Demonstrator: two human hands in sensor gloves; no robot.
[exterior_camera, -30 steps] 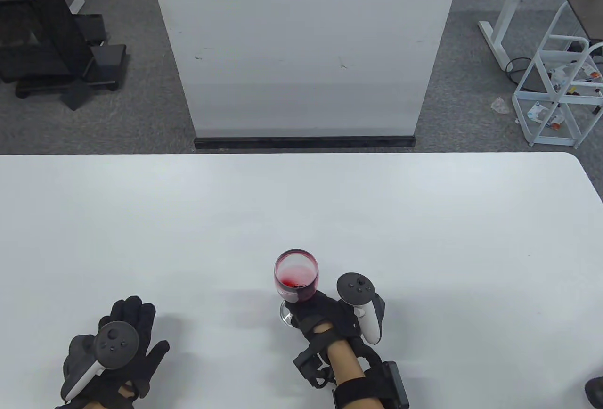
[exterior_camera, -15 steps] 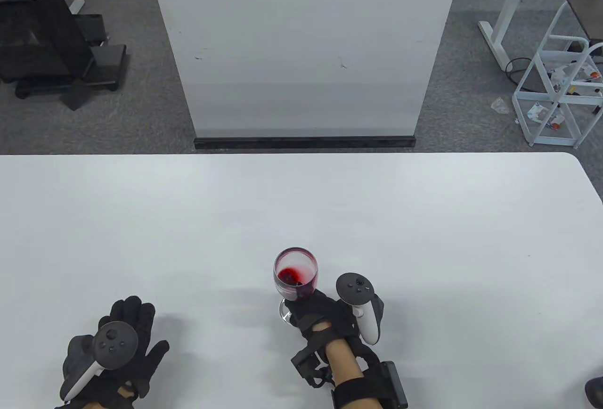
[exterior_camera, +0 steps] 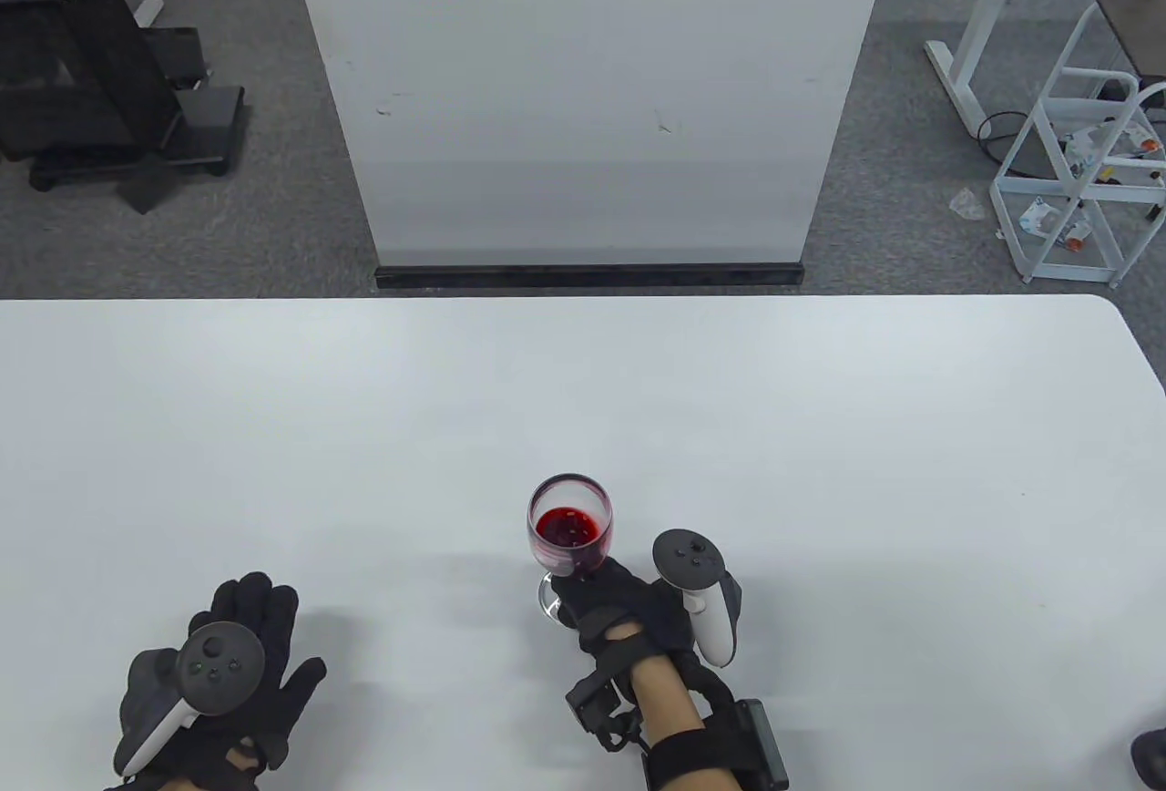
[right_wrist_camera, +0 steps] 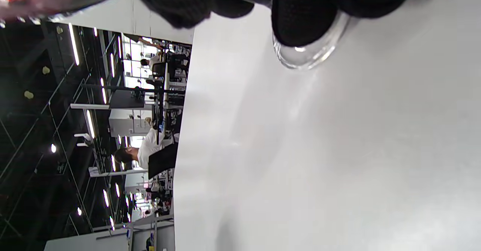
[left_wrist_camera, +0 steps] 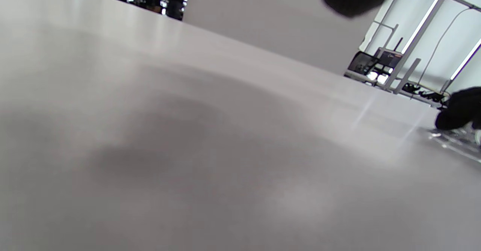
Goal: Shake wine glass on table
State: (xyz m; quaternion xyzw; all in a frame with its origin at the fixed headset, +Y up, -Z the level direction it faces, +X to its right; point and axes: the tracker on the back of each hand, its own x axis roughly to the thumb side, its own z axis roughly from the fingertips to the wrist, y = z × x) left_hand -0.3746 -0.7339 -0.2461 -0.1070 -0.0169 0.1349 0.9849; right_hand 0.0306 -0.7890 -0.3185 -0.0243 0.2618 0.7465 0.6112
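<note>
One wine glass (exterior_camera: 569, 529), two gloved hands, two trackers, on one table (exterior_camera: 820, 426).

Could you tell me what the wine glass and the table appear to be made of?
Wine glass: clear, glossy glass by its look; the red liquid shows through the bowl and the foot glints. Table: smooth white top with a soft sheen, perhaps laminate or plastic; the frames leave that open.

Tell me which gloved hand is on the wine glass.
The right hand: its fingers hold the wine glass low, near the stem. The left hand lies flat on the table, apart.
</note>
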